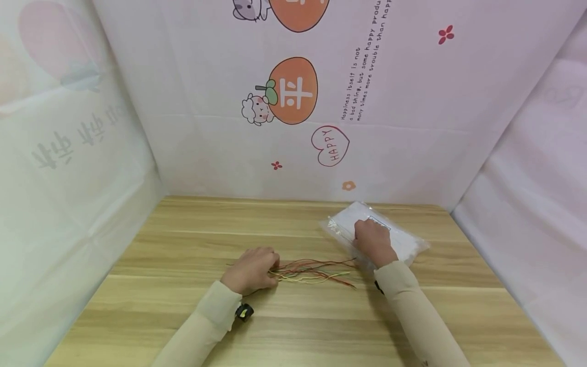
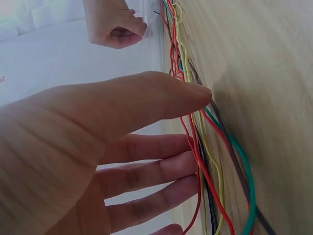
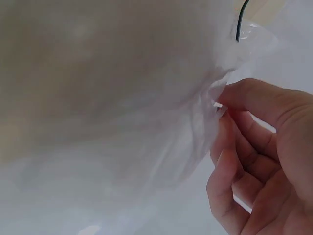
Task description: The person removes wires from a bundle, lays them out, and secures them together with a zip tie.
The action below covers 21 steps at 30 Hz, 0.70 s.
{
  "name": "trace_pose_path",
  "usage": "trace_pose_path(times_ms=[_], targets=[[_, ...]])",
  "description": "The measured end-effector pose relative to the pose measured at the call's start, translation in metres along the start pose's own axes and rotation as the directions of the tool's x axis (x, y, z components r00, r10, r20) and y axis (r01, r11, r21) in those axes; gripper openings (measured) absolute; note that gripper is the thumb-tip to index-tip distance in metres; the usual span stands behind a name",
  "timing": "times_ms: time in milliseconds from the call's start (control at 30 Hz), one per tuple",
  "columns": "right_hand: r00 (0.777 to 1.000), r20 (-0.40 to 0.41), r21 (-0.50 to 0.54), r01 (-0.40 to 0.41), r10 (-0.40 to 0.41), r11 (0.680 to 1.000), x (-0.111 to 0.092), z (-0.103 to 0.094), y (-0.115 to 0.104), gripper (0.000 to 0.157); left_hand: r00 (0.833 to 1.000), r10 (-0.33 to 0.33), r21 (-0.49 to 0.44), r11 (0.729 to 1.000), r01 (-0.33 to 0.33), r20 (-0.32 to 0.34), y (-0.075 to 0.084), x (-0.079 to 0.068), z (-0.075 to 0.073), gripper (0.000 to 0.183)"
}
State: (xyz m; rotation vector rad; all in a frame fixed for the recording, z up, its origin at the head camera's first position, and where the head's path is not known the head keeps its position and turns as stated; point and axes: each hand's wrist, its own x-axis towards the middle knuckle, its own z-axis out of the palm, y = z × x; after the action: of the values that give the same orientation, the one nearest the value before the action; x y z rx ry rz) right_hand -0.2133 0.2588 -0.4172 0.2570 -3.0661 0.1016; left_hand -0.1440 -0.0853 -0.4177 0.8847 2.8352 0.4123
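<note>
A loose bundle of thin wires in red, yellow, green and black lies on the wooden table. My left hand is at the bundle's left part. In the left wrist view, its thumb lies across the wires and its relaxed fingers touch them from the far side, with a gap between thumb and fingers. My right hand pinches the edge of a clear plastic bag with white contents, between thumb and index finger. The bag's contents cannot be made out.
The wooden table meets a white printed cloth at its back edge. More white cloth hangs along both sides. The bag lies toward the back right, close to the wires' right ends. Each wrist wears a small black device.
</note>
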Motion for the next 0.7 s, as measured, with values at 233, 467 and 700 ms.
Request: trace_pose_path(times_ms=[233, 467, 700], targets=[[0.999, -0.025, 0.076, 0.029, -0.027, 0.997, -0.005, -0.005, 0.001, 0.019, 1.000, -0.002, -0.005, 1.000, 0.002, 0.006, 0.000, 0.000, 0.000, 0.023], [0.995, -0.087, 0.145, 0.056, -0.044, 0.988, -0.006, -0.008, 0.003, 0.009, 1.000, -0.006, -0.021, 1.000, 0.006, 0.010, -0.002, 0.000, 0.001, 0.023], [0.970, -0.232, 0.195, 0.121, -0.075, 0.973, -0.004, -0.013, -0.005, 0.007, 1.000, -0.002, -0.032, 0.999, 0.003, 0.009, -0.003, 0.001, 0.002, 0.023]])
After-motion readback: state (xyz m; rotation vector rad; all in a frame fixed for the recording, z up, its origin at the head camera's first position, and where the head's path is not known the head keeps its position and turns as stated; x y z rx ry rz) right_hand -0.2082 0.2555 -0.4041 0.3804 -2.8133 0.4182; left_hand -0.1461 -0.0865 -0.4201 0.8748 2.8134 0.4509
